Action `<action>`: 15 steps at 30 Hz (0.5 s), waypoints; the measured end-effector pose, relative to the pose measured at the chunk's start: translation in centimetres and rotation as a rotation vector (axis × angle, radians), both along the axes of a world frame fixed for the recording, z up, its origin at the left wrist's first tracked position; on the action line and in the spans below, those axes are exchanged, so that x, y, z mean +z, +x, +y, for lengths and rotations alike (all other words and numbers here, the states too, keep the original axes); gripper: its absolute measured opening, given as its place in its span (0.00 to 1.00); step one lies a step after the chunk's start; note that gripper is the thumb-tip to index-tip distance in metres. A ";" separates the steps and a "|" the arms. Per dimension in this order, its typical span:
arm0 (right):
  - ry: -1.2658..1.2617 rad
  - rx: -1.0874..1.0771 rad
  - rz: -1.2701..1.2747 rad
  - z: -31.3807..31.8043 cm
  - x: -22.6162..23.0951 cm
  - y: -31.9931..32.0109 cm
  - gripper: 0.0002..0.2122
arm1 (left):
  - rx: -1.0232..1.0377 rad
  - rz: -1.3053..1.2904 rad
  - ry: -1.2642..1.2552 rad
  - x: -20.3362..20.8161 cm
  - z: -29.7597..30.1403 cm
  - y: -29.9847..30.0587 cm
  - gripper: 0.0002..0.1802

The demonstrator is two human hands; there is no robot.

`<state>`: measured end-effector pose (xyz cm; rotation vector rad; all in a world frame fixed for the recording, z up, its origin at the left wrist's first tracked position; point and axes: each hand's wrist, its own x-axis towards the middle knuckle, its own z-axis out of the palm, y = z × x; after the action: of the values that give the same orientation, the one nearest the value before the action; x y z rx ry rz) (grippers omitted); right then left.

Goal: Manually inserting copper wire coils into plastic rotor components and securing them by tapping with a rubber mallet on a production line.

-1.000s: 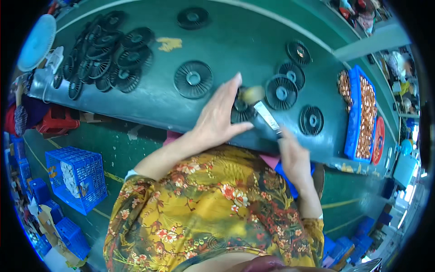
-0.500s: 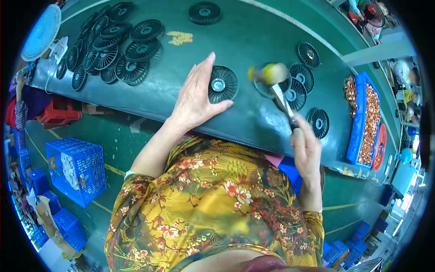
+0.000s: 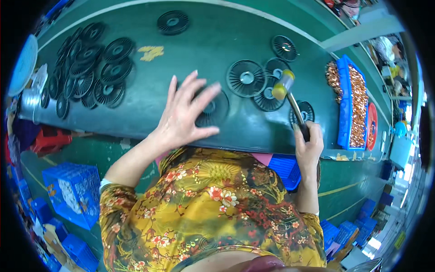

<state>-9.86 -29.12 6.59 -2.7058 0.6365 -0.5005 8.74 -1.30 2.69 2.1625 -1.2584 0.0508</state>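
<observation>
My left hand (image 3: 185, 111) is open with its fingers spread, over the edge of a black round slotted disc (image 3: 217, 112), like a small fan grille, on the green table. The fingers partly hide this disc. My right hand (image 3: 310, 144) is closed round the black handle of a mallet (image 3: 297, 111). Its yellow, two-faced head is up over the right-hand group of discs. In that group, one black disc (image 3: 240, 86) lies nearest to my left hand, and another disc (image 3: 265, 102) sits beside it. A further disc (image 3: 308, 110) is partly behind the mallet handle.
Many more black discs (image 3: 86, 68) are heaped at the table's left, and a lone disc (image 3: 173, 22) lies at the far side. At the right stands a blue tray (image 3: 344, 106) full of small copper-coloured parts, with a red round container (image 3: 371, 127) beside it.
My left hand has moved from beside the disc to partly over it, its fingers spreading. The mallet has swung rightward relative to the discs. The whole view has shifted, so the table's things appear further left.
</observation>
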 end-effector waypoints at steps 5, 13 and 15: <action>0.021 -0.046 0.054 0.0 -2.7 -1.1 0.12 | -0.419 -0.059 0.237 0.5 -4.1 -0.6 0.41; -0.090 0.094 -0.212 -7.2 -4.8 19.2 0.16 | -0.071 -0.275 0.241 -0.8 -18.5 12.3 0.38; -0.077 0.045 -0.292 -10.0 -4.6 24.3 0.15 | 0.201 -0.364 0.217 -2.7 -23.1 18.6 0.33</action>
<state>14.43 -39.12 1.99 -2.6357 0.4843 -0.9032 27.33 -24.37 -0.04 2.5453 -1.2834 0.4257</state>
